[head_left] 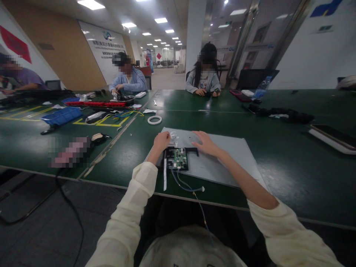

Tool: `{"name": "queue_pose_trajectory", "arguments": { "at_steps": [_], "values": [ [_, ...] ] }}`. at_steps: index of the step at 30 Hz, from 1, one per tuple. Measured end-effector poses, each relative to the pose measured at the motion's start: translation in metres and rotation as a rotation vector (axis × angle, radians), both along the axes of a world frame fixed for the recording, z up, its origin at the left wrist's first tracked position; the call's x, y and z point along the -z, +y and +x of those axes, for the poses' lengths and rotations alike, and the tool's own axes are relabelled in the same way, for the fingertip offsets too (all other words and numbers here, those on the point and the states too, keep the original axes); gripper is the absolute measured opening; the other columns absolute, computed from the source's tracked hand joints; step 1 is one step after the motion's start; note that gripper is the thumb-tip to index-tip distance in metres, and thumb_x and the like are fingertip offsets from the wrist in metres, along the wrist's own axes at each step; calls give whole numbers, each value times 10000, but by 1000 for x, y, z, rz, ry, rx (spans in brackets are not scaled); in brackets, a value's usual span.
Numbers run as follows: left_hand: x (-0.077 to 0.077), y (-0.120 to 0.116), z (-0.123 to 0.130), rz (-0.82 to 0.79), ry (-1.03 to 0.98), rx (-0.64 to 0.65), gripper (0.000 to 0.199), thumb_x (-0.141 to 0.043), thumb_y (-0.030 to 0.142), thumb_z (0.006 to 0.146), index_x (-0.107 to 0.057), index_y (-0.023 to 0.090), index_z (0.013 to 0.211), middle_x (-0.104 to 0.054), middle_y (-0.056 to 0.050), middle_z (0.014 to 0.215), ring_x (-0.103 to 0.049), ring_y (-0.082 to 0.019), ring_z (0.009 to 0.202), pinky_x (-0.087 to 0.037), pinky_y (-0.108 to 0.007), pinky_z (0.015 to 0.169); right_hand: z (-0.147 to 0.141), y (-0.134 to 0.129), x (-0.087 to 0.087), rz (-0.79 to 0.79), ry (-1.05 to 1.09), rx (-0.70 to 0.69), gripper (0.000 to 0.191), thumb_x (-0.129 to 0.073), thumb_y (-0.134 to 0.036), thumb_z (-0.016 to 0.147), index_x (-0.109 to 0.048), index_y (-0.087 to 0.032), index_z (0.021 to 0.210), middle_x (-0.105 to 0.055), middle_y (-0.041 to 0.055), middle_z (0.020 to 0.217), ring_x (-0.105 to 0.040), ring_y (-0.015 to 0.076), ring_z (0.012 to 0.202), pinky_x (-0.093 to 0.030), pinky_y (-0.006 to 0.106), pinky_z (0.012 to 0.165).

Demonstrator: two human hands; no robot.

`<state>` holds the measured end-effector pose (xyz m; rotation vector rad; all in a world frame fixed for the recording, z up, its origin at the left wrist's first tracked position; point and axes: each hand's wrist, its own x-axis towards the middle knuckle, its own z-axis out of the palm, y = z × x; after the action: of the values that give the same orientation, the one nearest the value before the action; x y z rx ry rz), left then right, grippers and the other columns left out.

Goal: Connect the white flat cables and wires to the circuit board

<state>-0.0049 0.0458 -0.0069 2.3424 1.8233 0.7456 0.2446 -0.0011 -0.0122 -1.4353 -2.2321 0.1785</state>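
Observation:
A flat grey panel (225, 157) lies before me on the green table. On its left part sits a green circuit board (180, 158) in a black frame, with a thin cable (185, 188) running off the table edge toward me. My left hand (161, 143) is at the panel's far left, just beyond the board, fingers curled together; whatever they may hold is hidden. Right beside those fingers are small white labels (174, 139). My right hand (206, 143) rests over the panel with its fingers spread, holding nothing. A white strip (165, 175) hangs down along the board's left side.
Beyond the panel lies a white tape roll (154, 120). Leftward are a blue tray (61, 116), loose wires (126, 114) and a red strip (96, 104). A water bottle (261, 88) and a dark tablet-like device (335, 136) are at right. Several people sit around the table.

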Motion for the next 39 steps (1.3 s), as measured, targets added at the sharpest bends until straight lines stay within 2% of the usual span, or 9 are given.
{"name": "queue_pose_trajectory", "arguments": {
  "at_steps": [4,6,11,16,21,25,29,34,39],
  "values": [
    [7,7,-4,-8,-133,19,173,-468,245,773,-634,197,774,-663,-65,785,-586,-167,725,-376,-221,633,-31,-31,-15,-86,97,-305,680,-519,-494,782,-286,-251,1373,-363,71,1369,-334,227,1243,-276,429,1023],
    [10,9,-6,-26,-200,37,168,-476,234,756,-637,190,736,-661,-51,728,-578,-155,690,-376,-214,620,-44,-41,-19,-82,92,-405,638,-549,-458,772,-352,-250,1342,-413,67,1336,-369,224,1218,-290,426,1012],
    [11,12,-8,-71,-309,41,162,-489,221,720,-638,189,663,-643,-27,632,-563,-144,611,-376,-212,581,-54,-41,-17,-65,106,-399,330,-498,-334,827,-581,-223,1127,-597,40,1133,-530,185,1045,-368,362,945],
    [12,13,-8,-95,-391,27,174,-481,238,716,-628,187,638,-633,-22,608,-557,-131,572,-380,-204,570,-45,-39,-19,-42,58,-355,275,-513,-338,818,-628,-231,1044,-621,28,1093,-564,188,991,-406,344,892],
    [16,14,-11,-96,-597,23,152,-489,232,688,-603,174,607,-598,-2,541,-523,-114,490,-371,-196,522,-28,-47,-28,22,42,-176,282,-509,-384,811,-644,-242,1013,-639,14,1052,-578,207,953,-425,340,849],
    [18,9,-15,-103,-660,27,143,-496,236,688,-602,171,617,-593,0,539,-522,-109,473,-370,-196,505,-7,-48,-38,103,85,185,327,-451,-401,832,-647,-207,1007,-645,42,1027,-586,221,924,-437,328,806],
    [18,-1,-17,-49,-602,-21,148,-493,229,696,-599,174,609,-583,2,525,-534,-116,490,-380,-205,538,9,-52,-43,121,-58,484,341,-421,-401,836,-641,-195,995,-640,77,983,-584,233,879,-438,327,753],
    [16,-14,-17,-22,-656,-88,133,-499,218,693,-592,172,611,-581,-1,526,-517,-115,466,-371,-207,518,8,-65,-38,6,-252,588,344,-389,-416,835,-637,-194,922,-592,124,960,-583,258,817,-440,351,658],
    [13,-21,-16,-22,-677,-110,133,-491,206,693,-596,164,622,-579,-4,522,-506,-109,450,-367,-203,506,-5,-73,-32,-70,-315,590,328,-425,-402,826,-587,-177,1003,-547,159,975,-570,277,846,-434,357,655]
  ]
}}
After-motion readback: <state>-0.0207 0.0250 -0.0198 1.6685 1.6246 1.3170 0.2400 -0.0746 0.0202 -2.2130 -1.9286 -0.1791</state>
